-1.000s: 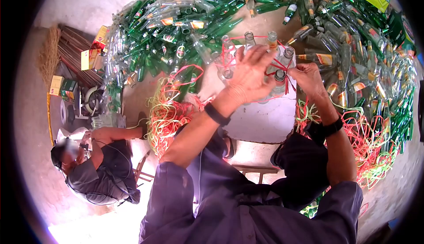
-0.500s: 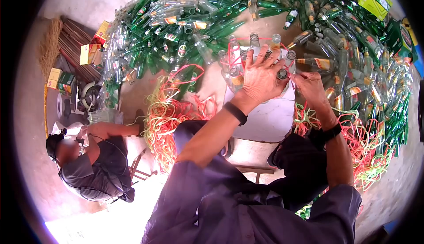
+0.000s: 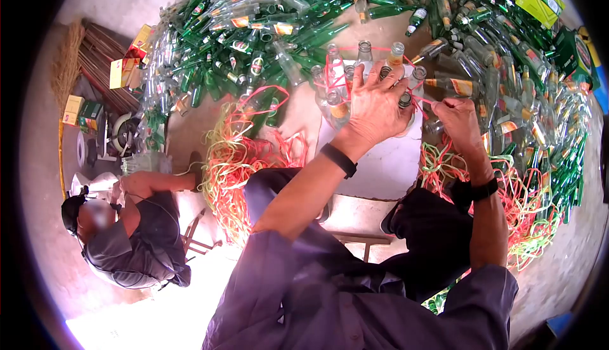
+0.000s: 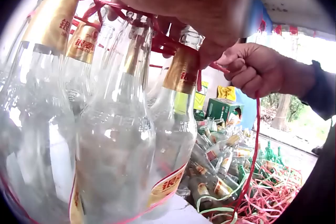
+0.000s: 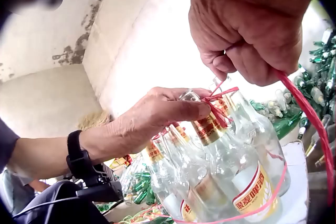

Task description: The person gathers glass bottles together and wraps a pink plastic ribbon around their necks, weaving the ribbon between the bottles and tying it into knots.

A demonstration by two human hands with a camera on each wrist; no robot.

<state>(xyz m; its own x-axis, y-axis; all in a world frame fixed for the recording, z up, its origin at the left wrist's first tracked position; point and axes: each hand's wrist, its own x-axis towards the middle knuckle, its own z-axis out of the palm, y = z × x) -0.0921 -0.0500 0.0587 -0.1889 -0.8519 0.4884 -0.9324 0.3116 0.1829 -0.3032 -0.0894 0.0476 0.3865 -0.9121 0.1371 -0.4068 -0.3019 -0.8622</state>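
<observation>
Several clear glass bottles (image 5: 252, 184) with gold neck labels stand upright in a cluster on a white slab (image 3: 371, 175), red plastic string looped round their necks and lower down round their bodies. Over the necks lies my left hand (image 3: 380, 109), its fingers among them and its thumb gripping one neck beside the knotted string in the right wrist view. To the right, my right hand (image 3: 458, 122) pinches the red string (image 5: 310, 108) in curled fingers. A short stretch runs from the bottles to these fingers, and a long tail hangs below the hand.
Heaps of green and clear bottles (image 3: 254, 33) curve round the far side and right. Tangled red and green string (image 3: 235, 172) lies on both sides of the slab. Another person (image 3: 136, 236) sits at the left, near a broom (image 3: 66, 71) and cartons.
My left hand has come down from above the bottles onto their necks. My right hand has drawn back to the right, and the string between it and the bottles is stretched out.
</observation>
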